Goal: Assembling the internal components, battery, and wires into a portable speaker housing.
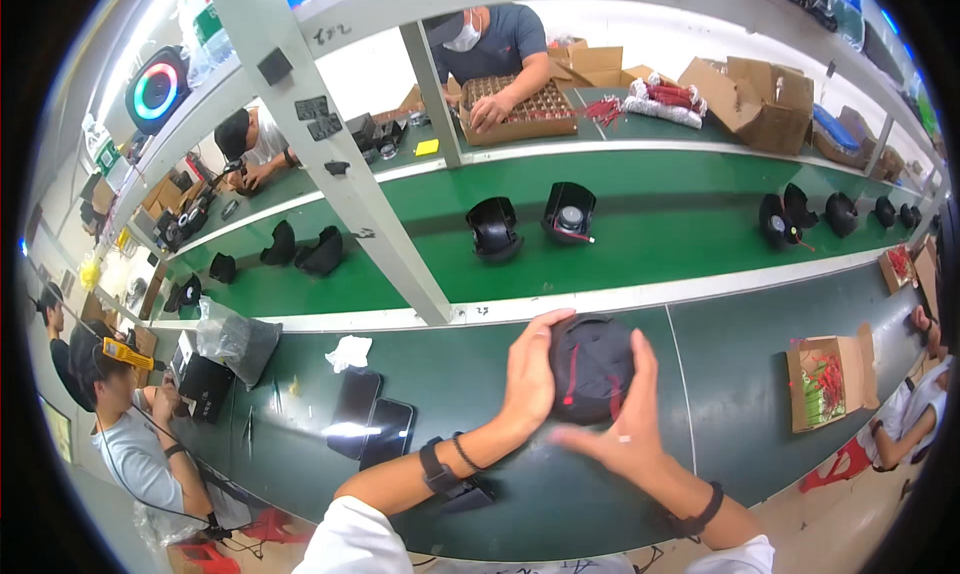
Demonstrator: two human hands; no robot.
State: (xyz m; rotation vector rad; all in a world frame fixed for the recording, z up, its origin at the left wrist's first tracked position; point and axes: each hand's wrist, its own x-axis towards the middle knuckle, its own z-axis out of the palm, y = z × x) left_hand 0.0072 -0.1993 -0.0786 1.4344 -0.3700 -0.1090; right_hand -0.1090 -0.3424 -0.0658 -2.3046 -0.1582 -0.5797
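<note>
Clock positions from the black round housing (592, 364). Housing: sitting between the two hands over the near tabletop (740, 374), red wire (572, 374) showing on its face. Left hand (532, 374): gripping the housing from 9 o'clock, fingers curling over its upper edge. Right hand (632, 429): standing open, fingers lying along the 3 o'clock side, blurred thumb spreading away below. Two dark phones (388, 434) are lying at 8 o'clock, overlapping; a crumpled white tissue (349, 353) is resting at 9. An open carton (798, 399) is holding red and green wires at 3. Black shells (494, 229) are standing on the green belt (400, 209) at 11 and 12.
</note>
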